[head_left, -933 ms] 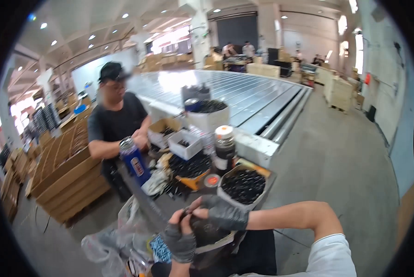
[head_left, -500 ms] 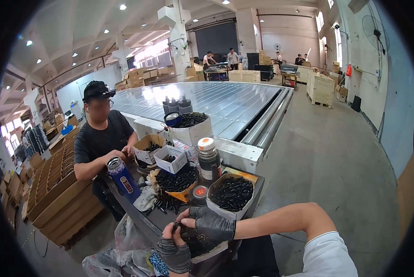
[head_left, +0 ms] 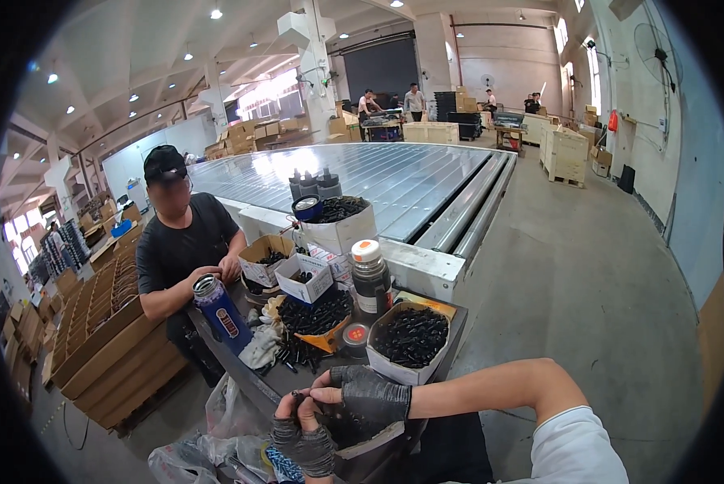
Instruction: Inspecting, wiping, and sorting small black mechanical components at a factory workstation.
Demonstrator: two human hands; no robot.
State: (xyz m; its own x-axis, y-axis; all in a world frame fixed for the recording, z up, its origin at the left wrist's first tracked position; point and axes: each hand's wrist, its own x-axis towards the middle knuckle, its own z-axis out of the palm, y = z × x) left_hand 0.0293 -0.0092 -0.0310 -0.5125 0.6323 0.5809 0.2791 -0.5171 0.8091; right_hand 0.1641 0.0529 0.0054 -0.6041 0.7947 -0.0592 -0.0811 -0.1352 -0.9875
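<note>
At the near end of the bench, my left hand (head_left: 304, 440) and my right hand (head_left: 368, 395) meet fingertip to fingertip, both in grey fingerless gloves. They pinch a small black part (head_left: 299, 395), mostly covered by the fingers. Under them lies an open box (head_left: 374, 442) with dark contents, partly hidden by my right hand. Just beyond stands a white carton (head_left: 410, 339) heaped with small black parts. Left of that carton are a round tin with a red label (head_left: 355, 337) and an orange-edged box of black parts (head_left: 317, 315).
A clear bottle with a white lid (head_left: 370, 274) and a blue flask (head_left: 221, 315) stand on the bench. Across the left side sits a co-worker (head_left: 188, 242), hands together. Plastic bags (head_left: 208, 452) hang by the near left edge. A large slatted metal table (head_left: 362, 181) lies behind.
My fingers have shifted slightly around the small black part, which now shows less. The whole view has moved a little; both hands stay together over the box.
</note>
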